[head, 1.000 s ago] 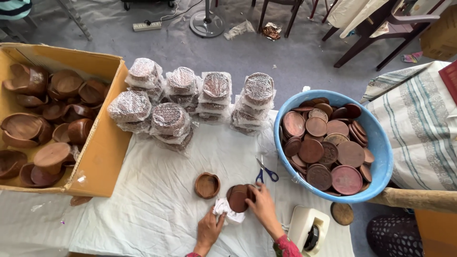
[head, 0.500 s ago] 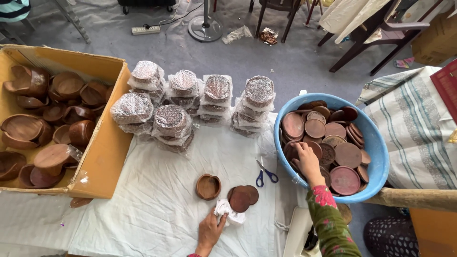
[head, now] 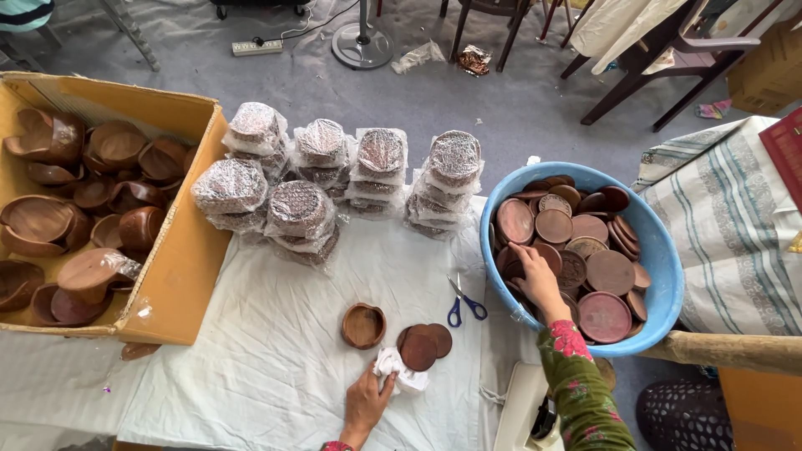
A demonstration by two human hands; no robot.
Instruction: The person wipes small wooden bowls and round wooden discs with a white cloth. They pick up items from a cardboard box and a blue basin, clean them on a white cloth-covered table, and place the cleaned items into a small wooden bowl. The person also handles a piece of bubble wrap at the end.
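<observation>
Right hand moved from the near discs into the tub.

Left hand (head: 368, 399) rests flat, open, on the rag (head: 399, 369), near edge of the white cloth. Discs (head: 423, 345) lie flat beside it, no long axis. Right hand (head: 539, 280), previously at those discs, now curls over lids (head: 585, 250) in the blue tub (head: 668, 267); grip closure cannot be told.

**Workroom floor seen from above**

A grey floor (head: 301, 83) is shown under soft, even light. At the far edge, a round fan base (head: 362, 46) and a white power strip (head: 258, 48) are seen, with dark wooden chairs (head: 660, 63) to the far right. A striped cloth (head: 735, 225) is spread at right, and a white sheet (head: 276, 367) covers the near floor.
</observation>
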